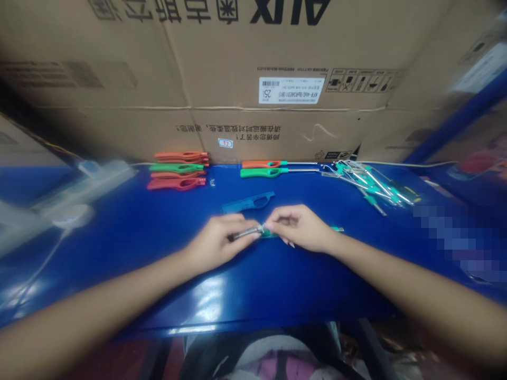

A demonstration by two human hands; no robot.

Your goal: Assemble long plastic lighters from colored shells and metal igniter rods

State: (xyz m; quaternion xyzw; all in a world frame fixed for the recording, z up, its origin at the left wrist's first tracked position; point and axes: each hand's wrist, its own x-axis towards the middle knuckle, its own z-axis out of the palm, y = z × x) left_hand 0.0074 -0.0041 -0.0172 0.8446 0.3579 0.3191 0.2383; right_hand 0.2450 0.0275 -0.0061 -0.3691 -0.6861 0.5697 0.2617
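Observation:
My left hand is closed around a thin metal tube that points to the right. My right hand pinches the tube's tip together with a green plastic part whose end sticks out to the right of the hand. Both hands meet above the middle of the blue table. Just behind them lies a blue handle shell, flat on the table and untouched.
At the back left lies a stack of orange and green handle shells. Two assembled long lighters, orange and green, lie at the back centre. A pile of green inner parts with metal tubes sits back right. Cardboard boxes wall off the rear.

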